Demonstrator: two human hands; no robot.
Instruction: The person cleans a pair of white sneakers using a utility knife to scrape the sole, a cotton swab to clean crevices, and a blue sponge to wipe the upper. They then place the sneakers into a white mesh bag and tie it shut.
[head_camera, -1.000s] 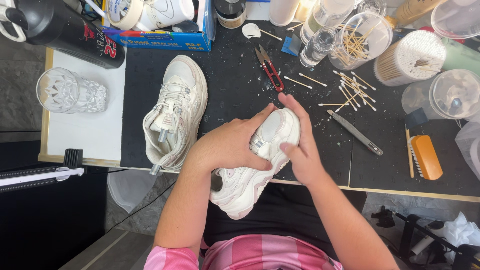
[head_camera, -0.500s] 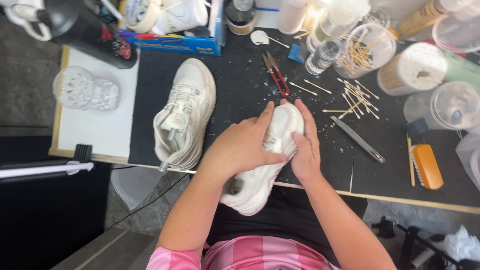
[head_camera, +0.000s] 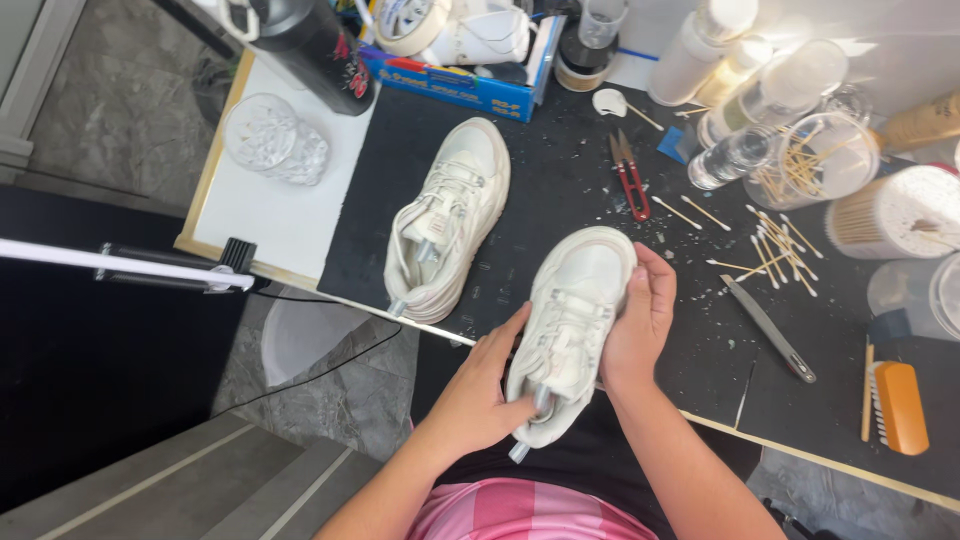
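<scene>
Held upright over the black tabletop (head_camera: 560, 200) edge: cream chunky leather sneaker (head_camera: 570, 320), left hand (head_camera: 480, 395) clasping its heel, right hand (head_camera: 640, 325) wrapped round its side. Could slip lapward, given a loosened grip.

The right hand (head_camera: 640, 325) covers the far side of the held sneaker (head_camera: 572, 320), and the left hand (head_camera: 480, 395) hides its heel edge; the orange brush (head_camera: 900, 405) and the clear tubs (head_camera: 915, 295) run off the right edge
</scene>
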